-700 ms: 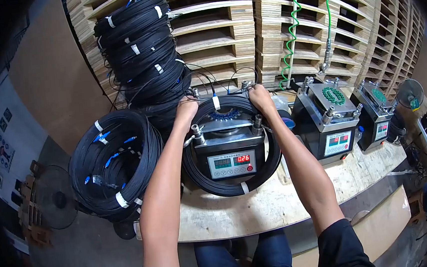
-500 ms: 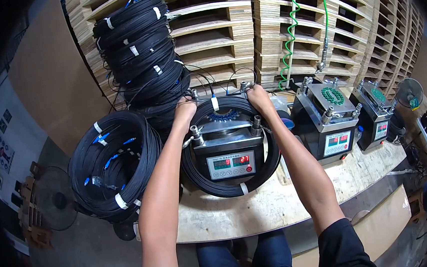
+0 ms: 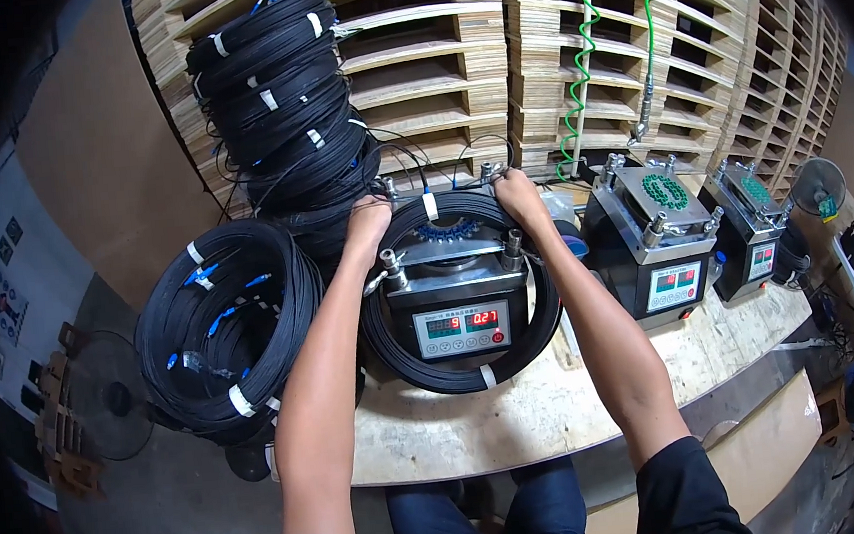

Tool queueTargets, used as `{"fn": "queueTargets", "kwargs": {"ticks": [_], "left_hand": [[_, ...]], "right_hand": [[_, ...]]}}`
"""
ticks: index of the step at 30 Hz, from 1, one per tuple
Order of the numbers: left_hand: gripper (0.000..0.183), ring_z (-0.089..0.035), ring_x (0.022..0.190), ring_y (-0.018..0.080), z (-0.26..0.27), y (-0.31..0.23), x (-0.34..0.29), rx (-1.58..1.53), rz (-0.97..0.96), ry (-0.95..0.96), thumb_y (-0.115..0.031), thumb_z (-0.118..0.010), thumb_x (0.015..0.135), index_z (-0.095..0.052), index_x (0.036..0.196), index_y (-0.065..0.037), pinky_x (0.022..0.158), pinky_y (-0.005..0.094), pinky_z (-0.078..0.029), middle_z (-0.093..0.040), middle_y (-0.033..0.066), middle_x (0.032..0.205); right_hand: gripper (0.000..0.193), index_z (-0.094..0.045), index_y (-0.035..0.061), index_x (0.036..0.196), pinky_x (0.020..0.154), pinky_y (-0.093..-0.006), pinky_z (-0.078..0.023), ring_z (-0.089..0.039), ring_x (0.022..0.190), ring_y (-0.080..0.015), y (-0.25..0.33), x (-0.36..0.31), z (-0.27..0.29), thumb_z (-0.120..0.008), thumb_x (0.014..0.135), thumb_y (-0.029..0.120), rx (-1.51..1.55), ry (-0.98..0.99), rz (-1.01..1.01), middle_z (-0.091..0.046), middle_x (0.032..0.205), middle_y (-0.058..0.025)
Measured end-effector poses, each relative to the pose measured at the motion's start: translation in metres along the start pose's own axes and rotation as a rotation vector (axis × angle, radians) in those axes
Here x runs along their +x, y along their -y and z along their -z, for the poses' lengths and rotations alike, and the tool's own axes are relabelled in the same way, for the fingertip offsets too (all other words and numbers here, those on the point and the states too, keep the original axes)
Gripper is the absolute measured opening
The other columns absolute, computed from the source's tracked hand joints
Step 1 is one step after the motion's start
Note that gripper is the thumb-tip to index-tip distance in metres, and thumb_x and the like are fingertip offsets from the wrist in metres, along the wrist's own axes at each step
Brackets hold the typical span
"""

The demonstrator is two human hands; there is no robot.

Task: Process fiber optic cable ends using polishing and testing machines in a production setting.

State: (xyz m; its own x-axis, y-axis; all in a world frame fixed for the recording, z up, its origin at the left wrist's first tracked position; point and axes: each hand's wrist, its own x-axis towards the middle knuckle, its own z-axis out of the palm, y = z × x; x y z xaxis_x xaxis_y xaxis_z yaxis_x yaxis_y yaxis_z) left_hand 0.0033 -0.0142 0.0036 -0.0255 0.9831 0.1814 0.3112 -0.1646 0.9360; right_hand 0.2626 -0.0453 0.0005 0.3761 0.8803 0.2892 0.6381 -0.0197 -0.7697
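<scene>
Our left hand [image 3: 371, 218] is at the back left corner of a black-and-metal machine [image 3: 470, 309], and our right hand [image 3: 519, 196] is at its back right corner. Both have their fingers curled inward; we cannot tell whether they pinch the corner posts or the thin cable there. The machine sits on the wooden table [image 3: 411, 441], set back from its front edge, its lit display panel [image 3: 472, 330] facing us. A black cable coil [image 3: 426, 377] rings it, bound with white ties, and blue pieces [image 3: 447, 232] sit in an arc on its top. At the table's left edge we have another coil [image 3: 295, 312] with blue-tipped ends, and behind that a tall coil stack [image 3: 279, 108]. Toward the table's right edge stand a second machine [image 3: 656, 239] and a third machine [image 3: 751, 226], green rings on top. Wooden pallets [image 3: 487, 66] rise beyond the back edge, with green coiled hoses [image 3: 585, 49] hanging before them.
</scene>
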Motion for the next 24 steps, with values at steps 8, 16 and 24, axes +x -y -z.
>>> {"fn": "queueTargets", "kwargs": {"ticks": [8,16,24], "left_hand": [[0.024,-0.068,0.095,0.0298,0.004,0.005,0.009,0.168,0.024,-0.004,-0.014,-0.056,0.082,-0.073,0.094,-0.002,0.084,0.0376,-0.05,-0.072,0.0191,0.099],[0.022,-0.068,0.091,0.0269,0.002,0.012,0.012,0.031,0.004,0.036,-0.013,-0.058,0.083,-0.074,0.092,-0.001,0.082,0.0372,-0.05,-0.073,0.0178,0.096],[0.023,-0.068,0.095,0.0295,0.002,0.0,0.002,0.059,0.036,0.003,-0.013,-0.057,0.083,-0.075,0.095,-0.004,0.085,0.0375,-0.05,-0.073,0.018,0.1]], "right_hand": [[0.039,-0.066,-0.0069,0.11,0.097,-0.0485,-0.047,-0.06,0.112,-0.0475,0.004,-0.005,0.003,-0.049,0.093,0.024,0.038,0.005,0.009,-0.063,0.107,-0.0366],[0.039,-0.066,-0.0061,0.11,0.097,-0.0489,-0.048,-0.061,0.111,-0.0472,0.006,-0.006,0.006,-0.049,0.094,0.025,0.02,0.001,-0.02,-0.063,0.108,-0.0361],[0.04,-0.066,-0.0083,0.107,0.097,-0.0494,-0.047,-0.06,0.11,-0.0484,-0.005,0.001,0.002,-0.049,0.094,0.025,0.012,0.033,0.022,-0.063,0.107,-0.037]]}}
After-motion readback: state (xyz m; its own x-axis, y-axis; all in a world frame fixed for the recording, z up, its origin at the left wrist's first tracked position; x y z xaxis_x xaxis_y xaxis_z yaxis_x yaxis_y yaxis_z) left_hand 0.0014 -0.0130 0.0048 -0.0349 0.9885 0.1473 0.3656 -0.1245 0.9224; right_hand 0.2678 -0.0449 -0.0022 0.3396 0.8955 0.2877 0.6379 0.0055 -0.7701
